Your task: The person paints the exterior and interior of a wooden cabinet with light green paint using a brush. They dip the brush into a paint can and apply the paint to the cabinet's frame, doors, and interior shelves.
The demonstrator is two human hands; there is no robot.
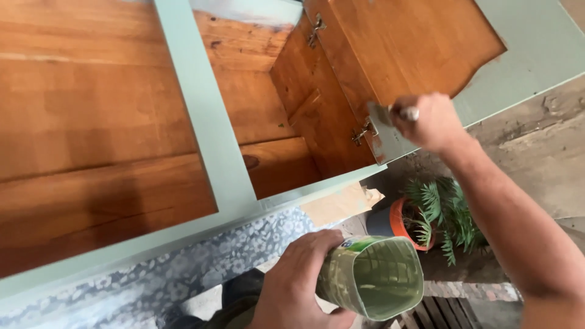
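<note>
Nearest, the left hand [292,286] wraps its fingers around a cut-open plastic container [373,277] coated inside with pale green paint, held low by the floral-papered edge [183,268]. Farther up, the right hand [432,122] clamps a paintbrush [385,114], bristles touching the open cabinet door [402,42] near the lower hinge [361,133]. Light, short strokes should keep paint off that hinge. A potted fern [439,216] sits below.

A cut-open green plastic carton [373,277] with a green-and-white label, smeared with pale green paint, sits low centre.
</note>
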